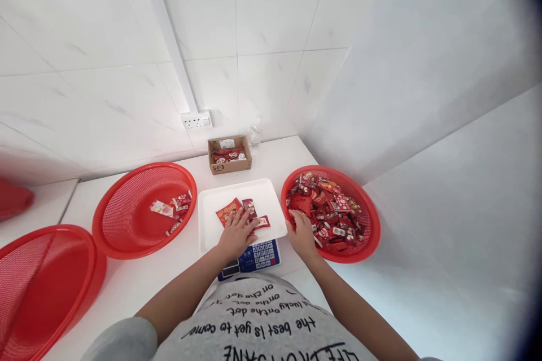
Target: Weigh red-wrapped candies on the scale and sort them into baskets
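My left hand [237,233] lies with fingers spread over a few red snack packets on the white tray [271,197] of a weighing scale. A larger red and gold packet [227,210] sticks out beyond its fingertips, next to a dark red packet [249,207]. A small red and white packet [263,221] lies by its thumb side. My right hand [301,235] is closed around the left rim of a red basket [372,237], thumb outside. That basket holds many small packets [334,208], mostly red. The scale's blue keypad [265,255] shows below the tray.
To the left stands a red basket [108,203] with several packets at its right side. Another red basket [80,293] is nearer, at the left edge. A small cardboard box [231,167] with red packets and a clear plastic item [254,136] stand against the tiled wall.
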`<action>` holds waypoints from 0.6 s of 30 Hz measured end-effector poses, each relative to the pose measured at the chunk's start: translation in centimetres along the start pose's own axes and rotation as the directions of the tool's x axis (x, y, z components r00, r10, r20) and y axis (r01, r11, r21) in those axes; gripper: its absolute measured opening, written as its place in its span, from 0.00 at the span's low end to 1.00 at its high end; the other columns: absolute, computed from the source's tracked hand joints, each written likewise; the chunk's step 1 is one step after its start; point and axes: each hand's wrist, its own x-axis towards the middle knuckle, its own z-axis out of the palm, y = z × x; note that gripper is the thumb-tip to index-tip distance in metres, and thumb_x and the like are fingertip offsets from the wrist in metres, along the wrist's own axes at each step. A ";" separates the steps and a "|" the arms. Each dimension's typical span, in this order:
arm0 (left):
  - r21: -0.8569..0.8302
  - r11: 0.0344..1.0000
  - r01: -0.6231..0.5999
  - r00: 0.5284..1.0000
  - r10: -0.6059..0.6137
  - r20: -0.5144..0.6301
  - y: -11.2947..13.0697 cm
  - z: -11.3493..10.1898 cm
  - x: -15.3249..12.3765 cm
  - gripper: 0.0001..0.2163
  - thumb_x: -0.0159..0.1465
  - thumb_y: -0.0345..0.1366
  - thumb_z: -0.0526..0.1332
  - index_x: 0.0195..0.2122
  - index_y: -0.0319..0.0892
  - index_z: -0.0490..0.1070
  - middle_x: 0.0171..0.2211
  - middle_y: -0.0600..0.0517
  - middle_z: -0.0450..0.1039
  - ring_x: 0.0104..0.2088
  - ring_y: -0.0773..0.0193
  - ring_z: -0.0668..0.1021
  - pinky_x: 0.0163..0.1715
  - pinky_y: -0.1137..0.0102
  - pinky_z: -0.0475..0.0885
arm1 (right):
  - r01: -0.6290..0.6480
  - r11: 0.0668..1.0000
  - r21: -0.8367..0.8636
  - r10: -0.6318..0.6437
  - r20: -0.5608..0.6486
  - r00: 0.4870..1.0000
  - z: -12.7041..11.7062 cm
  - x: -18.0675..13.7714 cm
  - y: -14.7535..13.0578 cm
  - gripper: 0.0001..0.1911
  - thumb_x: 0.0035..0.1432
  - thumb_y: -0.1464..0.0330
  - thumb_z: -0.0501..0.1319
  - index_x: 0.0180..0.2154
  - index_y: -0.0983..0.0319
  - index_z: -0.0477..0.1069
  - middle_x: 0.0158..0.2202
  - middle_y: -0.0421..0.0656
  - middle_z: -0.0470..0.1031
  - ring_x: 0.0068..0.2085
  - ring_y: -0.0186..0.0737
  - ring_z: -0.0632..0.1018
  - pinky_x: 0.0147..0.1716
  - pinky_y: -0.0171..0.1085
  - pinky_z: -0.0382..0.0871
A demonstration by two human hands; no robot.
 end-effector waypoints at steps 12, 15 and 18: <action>0.068 0.844 0.531 0.836 -0.510 -0.203 -10.8 -3.2 -6.3 0.26 0.64 0.47 0.48 0.60 0.40 0.57 0.64 0.41 0.49 0.64 0.47 0.49 0.59 0.50 0.48 | 0.001 0.999 0.038 -0.001 -0.008 1.000 0.6 -0.3 0.9 0.18 0.58 0.62 0.51 0.47 0.64 0.67 0.45 0.52 0.71 0.48 0.48 0.70 0.50 0.50 0.63; 0.100 0.764 0.638 0.765 -0.613 -0.199 -14.1 -4.1 -10.0 0.27 0.63 0.49 0.48 0.60 0.41 0.58 0.63 0.42 0.51 0.64 0.48 0.49 0.59 0.49 0.47 | 0.001 0.999 0.045 -0.001 -0.003 1.000 0.8 -0.3 1.0 0.18 0.58 0.61 0.51 0.46 0.64 0.67 0.45 0.52 0.72 0.48 0.49 0.70 0.50 0.51 0.63; 0.093 0.701 0.707 0.705 -0.690 -0.164 -16.1 -4.6 -13.3 0.25 0.64 0.49 0.46 0.59 0.43 0.59 0.62 0.44 0.53 0.64 0.49 0.49 0.58 0.48 0.46 | 0.005 0.999 0.045 -0.005 0.002 1.000 1.0 -0.3 1.4 0.19 0.58 0.61 0.51 0.46 0.64 0.67 0.45 0.52 0.72 0.48 0.49 0.70 0.49 0.50 0.63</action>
